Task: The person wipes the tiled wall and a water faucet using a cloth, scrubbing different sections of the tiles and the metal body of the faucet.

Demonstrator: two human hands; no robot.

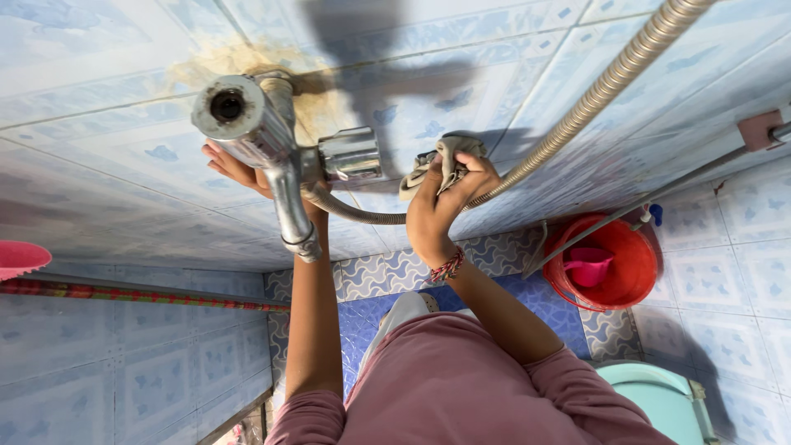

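Observation:
I look steeply down a blue tiled wall at a chrome shower tap [276,136] fixed to it. My left hand [239,171] lies flat on the wall behind the tap, fingers spread, mostly hidden by the metal body. My right hand [441,202] is closed on a crumpled grey cloth [445,156] and presses it against the wall tile just right of the tap's valve knob [350,154]. A ribbed metal shower hose [593,95] loops from under the tap, behind my right hand, and up to the top right. A beaded bracelet sits on my right wrist.
A red bucket [630,284] holding a pink scoop [589,265] stands on the patterned floor at right. A pale green toilet seat [659,400] shows at bottom right. A thin metal rail [659,194] runs along the wall. A pink object [18,257] juts in at left. Brown stains surround the tap's base.

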